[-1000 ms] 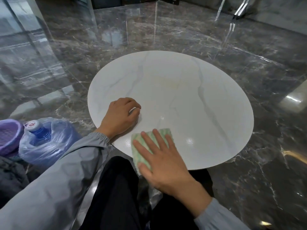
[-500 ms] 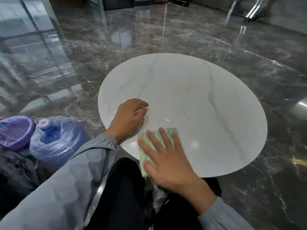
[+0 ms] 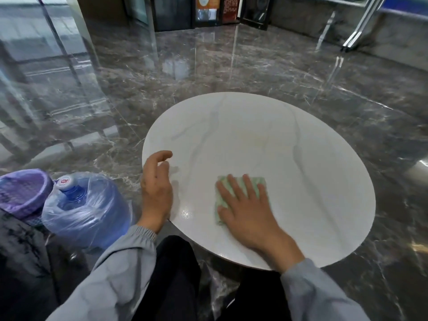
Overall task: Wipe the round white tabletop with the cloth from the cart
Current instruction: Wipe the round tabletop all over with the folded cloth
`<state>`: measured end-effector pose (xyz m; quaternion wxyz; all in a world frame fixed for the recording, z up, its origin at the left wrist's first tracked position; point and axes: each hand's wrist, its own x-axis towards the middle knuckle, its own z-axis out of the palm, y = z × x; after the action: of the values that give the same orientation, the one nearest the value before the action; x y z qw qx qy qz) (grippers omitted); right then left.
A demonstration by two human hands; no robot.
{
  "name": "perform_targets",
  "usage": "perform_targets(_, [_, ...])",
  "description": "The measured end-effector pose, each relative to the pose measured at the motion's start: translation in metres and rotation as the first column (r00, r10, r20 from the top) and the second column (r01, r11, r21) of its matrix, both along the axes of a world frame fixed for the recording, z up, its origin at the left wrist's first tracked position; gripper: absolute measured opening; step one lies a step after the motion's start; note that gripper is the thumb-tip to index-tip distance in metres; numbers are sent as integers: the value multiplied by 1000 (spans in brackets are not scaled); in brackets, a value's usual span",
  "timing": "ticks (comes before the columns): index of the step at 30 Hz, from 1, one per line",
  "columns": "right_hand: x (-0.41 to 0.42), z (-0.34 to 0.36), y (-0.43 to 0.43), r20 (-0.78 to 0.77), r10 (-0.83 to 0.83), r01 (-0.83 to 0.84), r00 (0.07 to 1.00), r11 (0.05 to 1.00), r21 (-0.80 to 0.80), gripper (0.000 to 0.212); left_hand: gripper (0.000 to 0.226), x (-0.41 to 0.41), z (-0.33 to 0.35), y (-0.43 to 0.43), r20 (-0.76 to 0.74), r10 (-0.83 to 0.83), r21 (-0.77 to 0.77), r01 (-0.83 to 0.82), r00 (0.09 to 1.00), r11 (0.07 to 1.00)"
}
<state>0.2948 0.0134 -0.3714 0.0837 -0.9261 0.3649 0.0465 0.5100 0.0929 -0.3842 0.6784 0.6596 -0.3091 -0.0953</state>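
Note:
The round white tabletop [image 3: 266,144] with faint grey veins fills the middle of the view. A folded pale green cloth [image 3: 256,184] lies on its near part. My right hand [image 3: 245,209] presses flat on the cloth with straight, spread fingers and covers most of it. My left hand [image 3: 156,186] sits at the table's near left edge, fingers loosely curled, holding nothing.
A large blue water jug [image 3: 85,209] wrapped in clear plastic stands on the floor to the left, beside a purple basket [image 3: 20,193]. Glossy dark marble floor [image 3: 231,66] surrounds the table. My knees in dark trousers are under the near edge.
My right hand has slid the cloth from the near rim further onto the tabletop. My left hand has lifted from a fist on the table to a loose curl at the edge.

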Motion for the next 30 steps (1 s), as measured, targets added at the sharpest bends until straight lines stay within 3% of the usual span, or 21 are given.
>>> perform_targets(3, [14, 0, 40, 60, 172, -175, 983, 984, 41, 64, 34, -3, 0, -1, 5, 24, -7, -24, 1000, 1000])
perform_targets(6, [5, 2, 30, 76, 178, -182, 981, 983, 38, 64, 37, -7, 0, -1, 139, -48, 129, 30, 989, 991])
perform_targets(10, [-29, -3, -29, 43, -53, 53, 998, 999, -9, 72, 38, -9, -5, -5, 307, -129, 313, 28, 943, 949])
perform_targets(13, [-45, 1, -59, -15, -232, 232, 973, 972, 24, 68, 39, -11, -6, -6, 309, -109, 299, 12, 945, 954])
perform_targets(15, [-31, 3, -58, -30, -261, 262, 965, 964, 47, 62, 36, -12, -5, -6, 307, -105, 298, 9, 946, 955])
perform_targets(21, [39, -6, 3, 63, 62, -64, 996, 997, 31, 64, 37, -14, -3, -4, 447, -206, 368, 31, 870, 929])
perform_targets(24, [36, -5, -7, 91, 95, -99, 991, 994, 41, 65, 37, -16, -2, -4, 498, -256, 392, 49, 829, 919])
perform_targets(26, [15, -4, -37, 78, 36, -38, 996, 999, 17, 66, 36, -17, -2, -3, 536, -267, 394, 43, 801, 918])
perform_targets(30, [-60, 1, -115, -22, -294, 295, 955, 956, 7, 63, 34, -16, -3, -5, 586, -292, 419, 26, 755, 908])
